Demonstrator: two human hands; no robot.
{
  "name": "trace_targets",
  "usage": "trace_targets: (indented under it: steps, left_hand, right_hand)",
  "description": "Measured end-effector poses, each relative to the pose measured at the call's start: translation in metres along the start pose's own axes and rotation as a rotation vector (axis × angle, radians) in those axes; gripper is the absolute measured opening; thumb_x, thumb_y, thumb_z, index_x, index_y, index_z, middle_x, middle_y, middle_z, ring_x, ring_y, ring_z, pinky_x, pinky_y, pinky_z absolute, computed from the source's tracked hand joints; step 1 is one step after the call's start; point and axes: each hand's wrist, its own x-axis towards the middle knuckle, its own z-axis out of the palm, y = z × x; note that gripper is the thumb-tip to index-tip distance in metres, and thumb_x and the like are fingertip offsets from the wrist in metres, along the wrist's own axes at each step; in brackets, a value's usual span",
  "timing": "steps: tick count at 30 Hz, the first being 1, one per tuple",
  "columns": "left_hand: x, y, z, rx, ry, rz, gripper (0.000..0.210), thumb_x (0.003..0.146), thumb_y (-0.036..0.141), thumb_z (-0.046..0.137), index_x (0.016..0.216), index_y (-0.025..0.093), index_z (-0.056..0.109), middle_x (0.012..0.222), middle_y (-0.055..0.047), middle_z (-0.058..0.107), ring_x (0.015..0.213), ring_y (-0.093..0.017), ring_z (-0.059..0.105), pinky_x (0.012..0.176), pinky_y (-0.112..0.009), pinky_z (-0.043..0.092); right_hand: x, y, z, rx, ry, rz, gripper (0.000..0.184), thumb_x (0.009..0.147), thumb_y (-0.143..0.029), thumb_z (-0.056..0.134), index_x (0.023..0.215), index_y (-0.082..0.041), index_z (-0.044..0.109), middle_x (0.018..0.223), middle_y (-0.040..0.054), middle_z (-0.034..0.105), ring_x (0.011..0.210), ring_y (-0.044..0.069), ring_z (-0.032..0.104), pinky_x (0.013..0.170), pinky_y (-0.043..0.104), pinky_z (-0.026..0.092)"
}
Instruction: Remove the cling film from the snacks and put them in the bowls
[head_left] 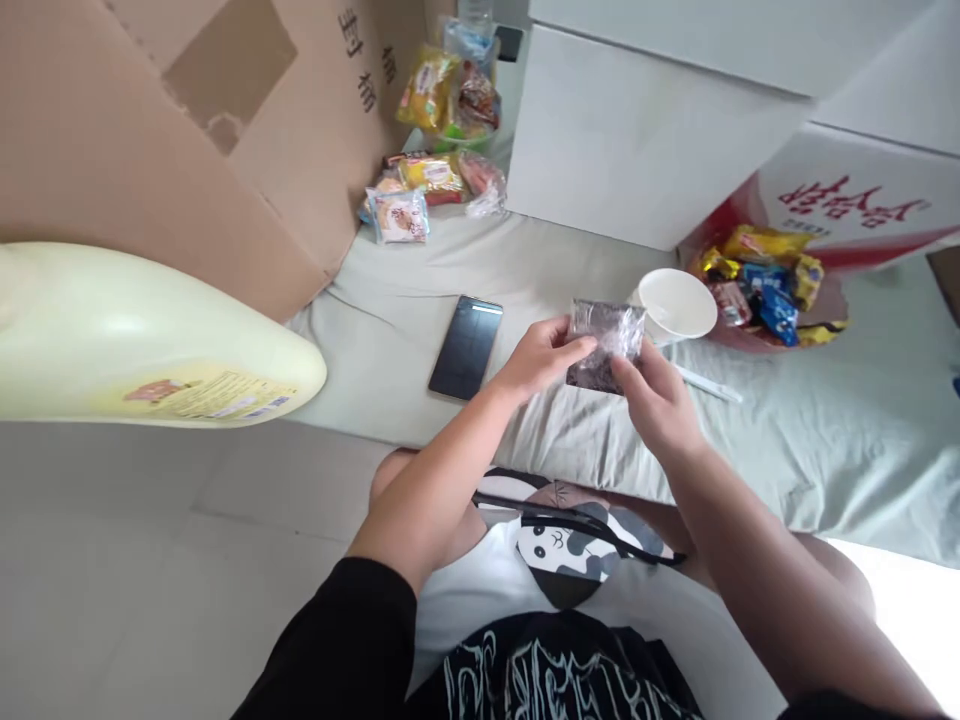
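Note:
Between my two hands is a small clear plastic packet [600, 322] with dark contents that I cannot make out. My left hand [541, 358] grips its left edge, thumb lying across the front. On the other side my right hand [661, 402] pinches the packet's lower right part. Just behind the right fingers stands a white paper cup [679, 303], open at the top; nothing shows inside. A thin white stick-like item [711, 384] lies beside my right hand on the pale green cloth [390, 300].
A phone [466, 348] lies left of my hands. Snack packets [431, 180] are piled at the back by a cardboard box [247, 130]. A red container [832, 310] of wrapped snacks stands right. White boxes [600, 130] stand behind. A pale yellow rounded object [165, 320] juts in from the left.

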Motion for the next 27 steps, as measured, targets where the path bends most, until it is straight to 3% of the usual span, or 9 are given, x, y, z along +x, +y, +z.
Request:
trace_targets:
  steps: [2, 3, 6, 7, 10, 14, 19, 23, 27]
  left_hand:
    - [-0.003, -0.016, 0.017, 0.04, -0.045, -0.061, 0.032, 0.078, 0.043, 0.071, 0.093, 0.016, 0.065, 0.085, -0.002, 0.068, 0.078, -0.015, 0.061, 0.074, -0.028, 0.047]
    - [-0.005, -0.024, 0.024, 0.09, -0.036, -0.079, 0.031, 0.077, 0.043, 0.071, 0.091, 0.016, 0.065, 0.083, -0.002, 0.067, 0.075, -0.014, 0.061, 0.072, -0.027, 0.046]
    - [-0.013, -0.039, 0.04, 0.355, 0.02, -0.074, 0.028, 0.077, 0.044, 0.07, 0.083, 0.017, 0.063, 0.073, 0.001, 0.062, 0.067, -0.014, 0.055, 0.064, -0.026, 0.04]
    - [-0.015, -0.041, 0.044, 0.459, 0.059, -0.047, 0.027, 0.077, 0.043, 0.069, 0.079, 0.018, 0.061, 0.069, 0.002, 0.059, 0.065, -0.013, 0.053, 0.063, -0.027, 0.038]
    - [-0.019, -0.043, 0.056, 0.693, 0.194, 0.047, 0.025, 0.079, 0.042, 0.063, 0.07, 0.021, 0.053, 0.061, 0.004, 0.05, 0.061, -0.013, 0.047, 0.061, -0.028, 0.032]
    - [-0.016, -0.043, 0.066, 0.835, 0.257, 0.049, 0.028, 0.078, 0.041, 0.06, 0.064, 0.023, 0.043, 0.058, 0.003, 0.046, 0.06, -0.014, 0.044, 0.06, -0.029, 0.031]
    - [-0.012, -0.046, 0.069, 0.901, 0.305, 0.046, 0.028, 0.077, 0.04, 0.059, 0.063, 0.023, 0.042, 0.056, 0.003, 0.044, 0.059, -0.015, 0.044, 0.061, -0.03, 0.03]
    - [-0.012, -0.046, 0.07, 0.911, 0.349, 0.039, 0.027, 0.076, 0.04, 0.059, 0.062, 0.024, 0.041, 0.055, 0.004, 0.043, 0.058, -0.015, 0.042, 0.06, -0.03, 0.029]
    - [-0.012, -0.045, 0.069, 0.917, 0.345, 0.035, 0.027, 0.076, 0.04, 0.059, 0.062, 0.023, 0.043, 0.056, 0.003, 0.046, 0.06, -0.015, 0.046, 0.061, -0.029, 0.032]
  right_hand:
    - [-0.064, 0.007, -0.02, -0.12, 0.18, 0.072, 0.024, 0.088, -0.038, 0.063, 0.11, -0.029, 0.066, 0.099, 0.0066, 0.071, 0.089, 0.027, 0.07, 0.076, 0.043, 0.061]
    - [-0.099, 0.011, -0.024, -0.107, 0.145, 0.064, 0.016, 0.086, -0.032, 0.063, 0.102, -0.032, 0.067, 0.092, 0.0045, 0.071, 0.083, 0.027, 0.071, 0.069, 0.041, 0.061]
    - [-0.2, 0.025, -0.012, 0.174, -0.507, -0.072, 0.023, 0.073, -0.026, 0.061, 0.087, -0.043, 0.066, 0.074, -0.0071, 0.072, 0.062, 0.024, 0.07, 0.052, 0.035, 0.056]
    - [-0.226, 0.029, -0.003, 0.163, -0.745, -0.104, 0.022, 0.075, -0.025, 0.059, 0.087, -0.042, 0.067, 0.076, -0.0073, 0.073, 0.068, 0.024, 0.073, 0.059, 0.036, 0.06]
    - [-0.276, 0.045, 0.021, -0.022, -1.119, -0.108, 0.023, 0.074, -0.016, 0.057, 0.086, -0.031, 0.07, 0.094, -0.0014, 0.077, 0.093, 0.024, 0.075, 0.085, 0.037, 0.06]
    - [-0.293, 0.066, 0.026, -0.021, -1.293, -0.121, 0.015, 0.073, -0.016, 0.07, 0.086, -0.024, 0.074, 0.09, -0.0001, 0.078, 0.091, 0.021, 0.074, 0.08, 0.027, 0.056]
    - [-0.304, 0.072, 0.025, -0.089, -1.332, -0.105, 0.04, 0.078, -0.022, 0.075, 0.118, -0.022, 0.071, 0.122, 0.0073, 0.076, 0.109, 0.025, 0.071, 0.092, 0.032, 0.052]
    - [-0.316, 0.06, 0.03, -0.138, -1.355, -0.099, 0.024, 0.084, -0.026, 0.071, 0.107, -0.023, 0.073, 0.102, 0.0035, 0.079, 0.092, 0.023, 0.073, 0.08, 0.031, 0.052]
    - [-0.306, 0.056, 0.028, -0.096, -1.328, -0.187, 0.017, 0.089, -0.027, 0.064, 0.102, -0.021, 0.073, 0.108, 0.0055, 0.078, 0.102, 0.021, 0.071, 0.082, 0.027, 0.05]
